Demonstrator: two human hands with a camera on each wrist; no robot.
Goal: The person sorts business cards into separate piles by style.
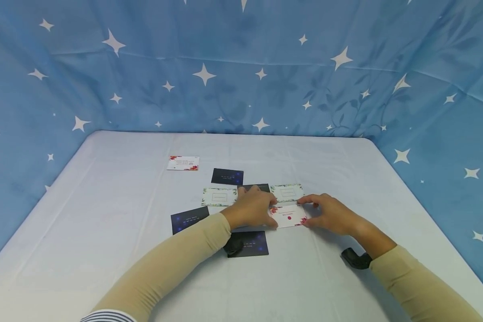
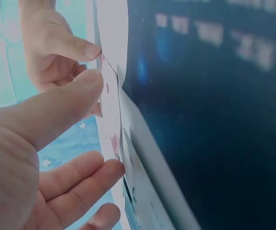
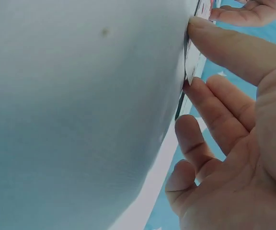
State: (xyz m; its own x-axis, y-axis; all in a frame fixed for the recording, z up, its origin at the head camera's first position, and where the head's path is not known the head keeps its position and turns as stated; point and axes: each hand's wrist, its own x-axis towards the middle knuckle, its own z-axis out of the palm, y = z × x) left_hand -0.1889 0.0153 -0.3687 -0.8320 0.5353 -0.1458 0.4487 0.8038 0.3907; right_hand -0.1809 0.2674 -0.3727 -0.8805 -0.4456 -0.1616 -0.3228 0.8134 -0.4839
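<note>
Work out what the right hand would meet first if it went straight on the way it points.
The white card with red flowers, whose right end the right hand already appears to touch. Whether it would slide over the card or push it is unclear.

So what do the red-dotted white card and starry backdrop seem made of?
White card with the red dot: likely printed cardstock, judging by its thin edge; gloss or matte is unclear. Starry backdrop: probably printed fabric, fairly matte, with soft creases.
</note>
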